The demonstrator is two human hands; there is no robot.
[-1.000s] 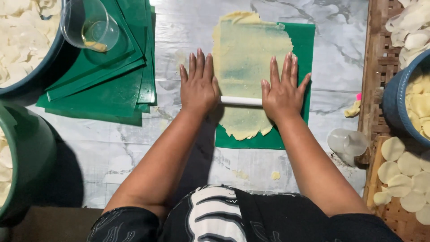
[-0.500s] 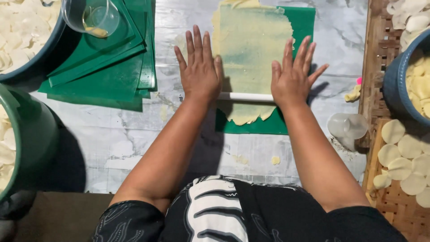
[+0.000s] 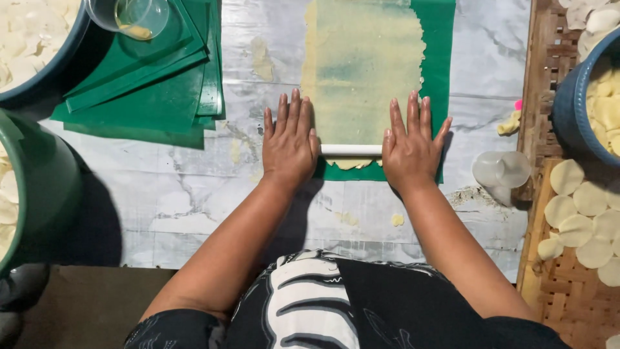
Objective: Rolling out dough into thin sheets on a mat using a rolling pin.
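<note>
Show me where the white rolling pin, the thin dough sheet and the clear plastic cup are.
white rolling pin (image 3: 352,149), head view, bare middle between the hands.
thin dough sheet (image 3: 365,68), head view, centre of the sheet.
clear plastic cup (image 3: 132,16), head view, its inside wall.

Bright light falls from above and the far side onto the marble tabletop, with soft glare on its far part. Dark shadows lie under both arms and right of the green bucket. The near left corner is dim. The picture is sharp.
</note>
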